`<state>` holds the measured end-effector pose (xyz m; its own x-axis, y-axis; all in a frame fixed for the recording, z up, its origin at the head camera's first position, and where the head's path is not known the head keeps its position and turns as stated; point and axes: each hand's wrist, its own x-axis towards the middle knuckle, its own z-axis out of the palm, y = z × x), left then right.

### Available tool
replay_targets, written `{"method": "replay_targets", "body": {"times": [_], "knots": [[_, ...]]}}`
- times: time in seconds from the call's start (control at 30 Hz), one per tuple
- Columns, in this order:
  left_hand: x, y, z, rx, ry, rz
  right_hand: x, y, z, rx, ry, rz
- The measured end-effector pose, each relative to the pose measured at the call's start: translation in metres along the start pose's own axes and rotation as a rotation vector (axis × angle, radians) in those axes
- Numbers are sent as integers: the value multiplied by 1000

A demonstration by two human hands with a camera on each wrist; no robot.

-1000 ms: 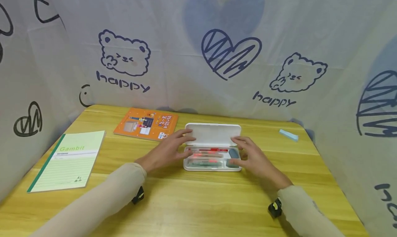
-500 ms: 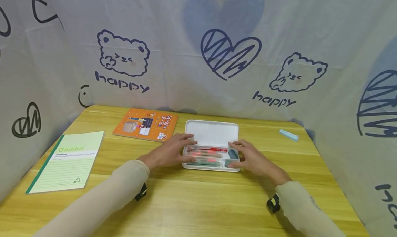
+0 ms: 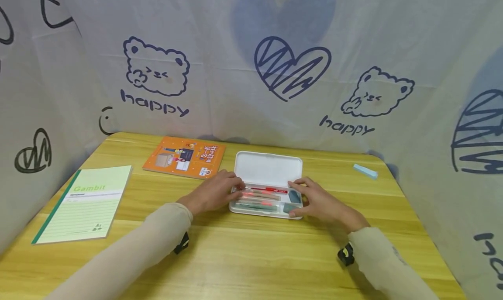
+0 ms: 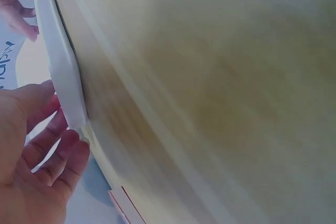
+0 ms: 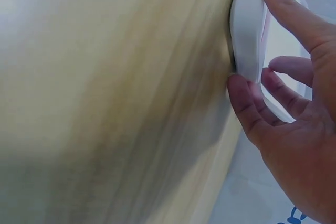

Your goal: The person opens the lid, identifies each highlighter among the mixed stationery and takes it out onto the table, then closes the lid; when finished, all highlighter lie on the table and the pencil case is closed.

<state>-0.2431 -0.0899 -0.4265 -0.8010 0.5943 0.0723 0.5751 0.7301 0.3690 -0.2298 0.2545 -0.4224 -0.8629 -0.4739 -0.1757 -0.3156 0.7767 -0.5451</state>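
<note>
A white pencil case (image 3: 268, 168) lies on the wooden table with its lid raised. Inside are a red pen (image 3: 275, 190), several other slim pens or pencils, and grey-blue erasers (image 3: 294, 197) at the right end. My left hand (image 3: 214, 191) holds the case's left end, fingers bent around it. In the left wrist view, the thumb lies at the edge of the white case (image 4: 64, 72). At the opposite end my right hand (image 3: 324, 204) grips the case, its thumb over the front corner. The right wrist view has the fingers curled around the case's end (image 5: 247, 30).
An orange booklet (image 3: 184, 157) lies behind my left hand. A pale green notebook (image 3: 84, 206) is at the table's left. Toward the back right lies a small light-blue strip (image 3: 365, 170). White cloth with drawings (image 3: 235, 94) hangs behind the table (image 3: 251, 260).
The lid has tilted further back, and the case has shifted slightly left. My left fingers have drawn in closer around its left end. My right hand has moved slightly left with the case.
</note>
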Motion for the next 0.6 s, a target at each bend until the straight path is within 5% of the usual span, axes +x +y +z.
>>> {"method": "replay_targets", "body": {"times": [0.6], "knots": [[2, 8, -4, 4, -42, -29, 5, 2, -3, -11, -26, -4]]}}
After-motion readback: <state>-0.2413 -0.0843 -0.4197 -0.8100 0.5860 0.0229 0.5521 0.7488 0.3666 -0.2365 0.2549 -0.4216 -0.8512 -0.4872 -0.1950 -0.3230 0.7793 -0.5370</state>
